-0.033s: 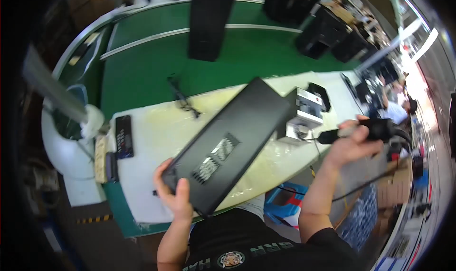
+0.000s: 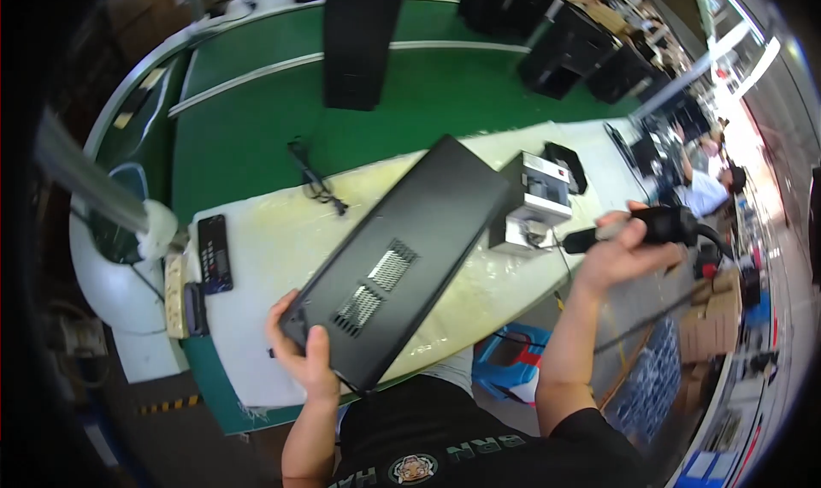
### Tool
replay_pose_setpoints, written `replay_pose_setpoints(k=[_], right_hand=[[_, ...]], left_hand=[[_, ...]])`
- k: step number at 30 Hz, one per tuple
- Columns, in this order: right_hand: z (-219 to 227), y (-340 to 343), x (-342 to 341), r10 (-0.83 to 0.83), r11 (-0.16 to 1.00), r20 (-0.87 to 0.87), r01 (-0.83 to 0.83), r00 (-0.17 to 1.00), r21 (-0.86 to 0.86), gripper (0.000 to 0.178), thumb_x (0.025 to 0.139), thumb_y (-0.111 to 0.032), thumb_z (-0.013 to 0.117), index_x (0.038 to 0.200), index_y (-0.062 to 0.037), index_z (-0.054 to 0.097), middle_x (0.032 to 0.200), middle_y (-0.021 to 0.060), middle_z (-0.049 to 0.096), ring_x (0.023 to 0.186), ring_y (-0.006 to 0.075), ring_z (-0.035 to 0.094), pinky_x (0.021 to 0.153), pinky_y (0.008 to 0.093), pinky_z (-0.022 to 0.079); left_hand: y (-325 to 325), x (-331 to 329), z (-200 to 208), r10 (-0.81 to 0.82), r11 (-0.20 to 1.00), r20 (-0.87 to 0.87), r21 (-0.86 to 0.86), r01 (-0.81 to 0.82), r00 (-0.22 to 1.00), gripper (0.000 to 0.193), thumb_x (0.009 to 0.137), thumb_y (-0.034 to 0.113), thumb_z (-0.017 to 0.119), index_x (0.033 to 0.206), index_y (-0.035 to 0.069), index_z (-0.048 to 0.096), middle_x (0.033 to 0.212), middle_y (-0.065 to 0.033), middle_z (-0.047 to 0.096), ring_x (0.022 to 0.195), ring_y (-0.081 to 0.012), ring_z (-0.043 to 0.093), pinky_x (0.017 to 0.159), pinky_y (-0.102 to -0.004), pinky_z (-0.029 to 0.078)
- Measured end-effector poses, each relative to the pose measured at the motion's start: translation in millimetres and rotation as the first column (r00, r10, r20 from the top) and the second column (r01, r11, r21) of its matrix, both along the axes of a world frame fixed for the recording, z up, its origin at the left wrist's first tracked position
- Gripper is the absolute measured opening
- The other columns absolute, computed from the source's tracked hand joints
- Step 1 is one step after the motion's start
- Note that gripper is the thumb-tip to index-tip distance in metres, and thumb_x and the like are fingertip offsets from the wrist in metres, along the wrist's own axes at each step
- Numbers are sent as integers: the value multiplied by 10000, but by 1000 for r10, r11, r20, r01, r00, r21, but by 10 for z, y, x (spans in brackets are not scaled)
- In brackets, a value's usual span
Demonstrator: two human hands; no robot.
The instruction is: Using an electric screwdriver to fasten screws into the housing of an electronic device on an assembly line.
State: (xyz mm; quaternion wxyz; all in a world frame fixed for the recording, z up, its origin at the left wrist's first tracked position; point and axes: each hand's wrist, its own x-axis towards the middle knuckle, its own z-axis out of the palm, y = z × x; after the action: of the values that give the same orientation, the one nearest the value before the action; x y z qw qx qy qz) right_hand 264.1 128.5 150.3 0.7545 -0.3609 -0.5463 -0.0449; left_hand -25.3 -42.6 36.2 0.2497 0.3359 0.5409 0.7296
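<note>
A long black casing (image 2: 428, 223) with two slotted vents lies at a slant over the table. My left hand (image 2: 306, 351) grips its near left end, thumb on top and fingers round the edge. In my right hand (image 2: 629, 253) is a black corded electric screwdriver (image 2: 671, 227), held sideways. Its thin bit points left, at the front of a small grey screw feeder (image 2: 546, 184); whether the two touch I cannot tell. The feeder stands just right of the casing's far end.
The pale padded table (image 2: 256, 248) holds a coiled black cable (image 2: 318, 180) and a black panel with buttons (image 2: 215, 253). Beyond runs a green conveyor belt (image 2: 248, 120) with a tall black box (image 2: 363, 52). A blue stool (image 2: 505, 360) is under the table's right side. Another person (image 2: 708, 193) sits far right.
The whole view has shifted slightly, so most things appear a little farther left. Both hands keep their holds, and the screwdriver still points at the feeder.
</note>
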Motion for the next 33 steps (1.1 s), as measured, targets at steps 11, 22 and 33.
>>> replay_pose_setpoints(k=[11, 22, 33], right_hand=[[-704, 215, 462, 70, 973, 6, -67, 997, -223, 463, 929, -125, 485, 1303, -1, 243, 1057, 167, 561, 604, 148, 545, 553, 275, 476], [659, -787, -1481, 649, 742, -260, -671, 715, 5, 653, 918, -535, 475, 1336, -68, 289, 1088, 82, 489, 568, 101, 451, 466, 226, 388], [719, -895, -2221, 921, 347, 16, -801, 390, -488, 717, 870, -666, 409, 1154, -8, 385, 694, 90, 567, 489, 157, 534, 538, 251, 511]], left_hand=[[22, 82, 1, 42, 999, 1, 15, -42, 999, 537, 827, 196, 588, 1275, -27, 393, 1260, -183, 467, 1133, -258, 475, 999, -367, 360], [3, 43, 27, -49, 999, 110, 25, 46, 993, 528, 772, 61, 639, 1243, -20, 416, 1243, -124, 467, 1124, -198, 466, 991, -319, 349], [-39, 23, -58, -84, 995, 193, 73, 72, 978, 518, 775, 57, 678, 1224, -11, 428, 1241, -149, 464, 1174, -233, 450, 1016, -328, 336]])
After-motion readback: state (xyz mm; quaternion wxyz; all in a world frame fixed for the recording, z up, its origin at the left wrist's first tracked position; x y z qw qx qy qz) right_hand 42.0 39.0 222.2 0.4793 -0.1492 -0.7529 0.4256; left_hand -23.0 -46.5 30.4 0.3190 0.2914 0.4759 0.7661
